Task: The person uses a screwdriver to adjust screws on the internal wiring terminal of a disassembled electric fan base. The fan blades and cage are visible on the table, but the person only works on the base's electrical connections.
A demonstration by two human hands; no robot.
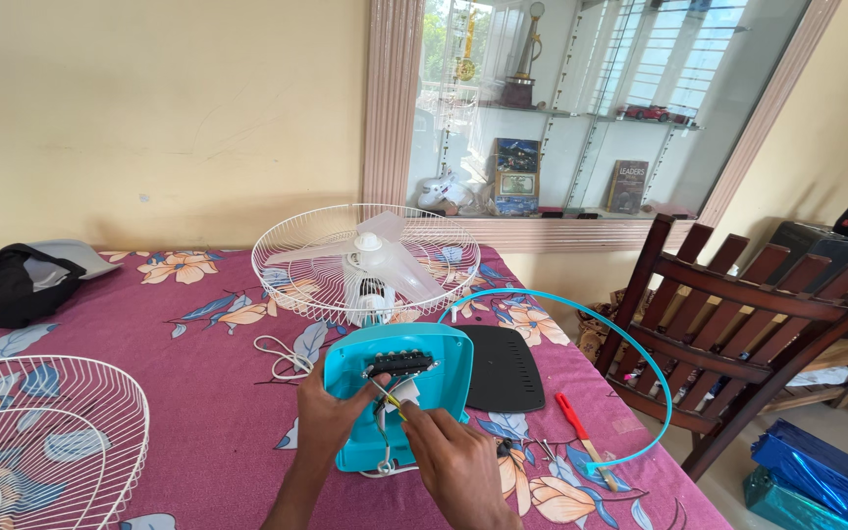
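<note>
Two hands meet at the turquoise fan base (404, 383), lying open near the table's front edge. Left hand (329, 412) grips its left rim; right hand (453, 461) pinches the wires (390, 402) inside. Table (198, 393) wears a magenta floral cloth. Fan head with rear grille (370, 260) sits toward the far edge, black cover plate (503, 368) and red screwdriver (573, 417) right, black bag (20, 283) far-left corner. Cream walls, glass display cabinet (581, 108), wooden chair (738, 334).

Glossy smooth turquoise plastic fan base (434, 368); matt black plastic cover (504, 368) beside it. White wire grille (318, 257) behind base. Printed floral cloth (198, 393) on worktop. Dark varnished wood chair (738, 314).
</note>
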